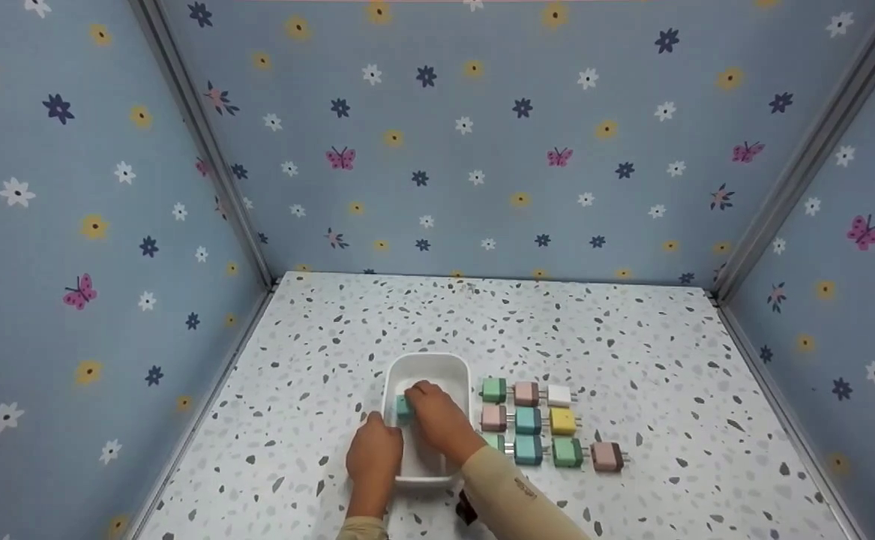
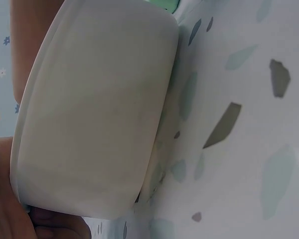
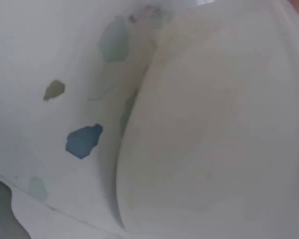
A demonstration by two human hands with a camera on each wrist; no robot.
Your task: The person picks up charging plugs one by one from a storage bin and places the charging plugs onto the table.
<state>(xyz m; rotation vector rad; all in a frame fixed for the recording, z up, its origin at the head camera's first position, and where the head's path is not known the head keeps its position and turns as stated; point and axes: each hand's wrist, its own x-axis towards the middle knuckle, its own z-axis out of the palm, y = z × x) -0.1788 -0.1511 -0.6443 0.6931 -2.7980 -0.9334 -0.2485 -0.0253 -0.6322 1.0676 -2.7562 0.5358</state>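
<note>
A white plastic tub (image 1: pixel 428 357) with rounded corners stands on the speckled tabletop. My left hand (image 1: pixel 376 454) grips its left rim; in the left wrist view, the tub's outer wall (image 2: pixel 94 109) fills much of the picture, with fingers (image 2: pixel 62 226) curled at its far end. Inside the tub, my right hand (image 1: pixel 437 416) reaches down and pinches a teal plug charger (image 1: pixel 405 409) near the left wall. Part of that charger is covered by the fingers. The right wrist view holds mostly the tub's outer wall (image 3: pixel 204 129), with the hand's work hidden behind it.
Right of the tub, several plug chargers lie in rows, among them a yellow one (image 1: pixel 563 421), a white one (image 1: pixel 558 395) and a pink one (image 1: pixel 606 456) at the row's end. A dark object (image 1: pixel 466 508) lies by the right forearm. Flower-patterned panels (image 1: pixel 482 150) enclose the table.
</note>
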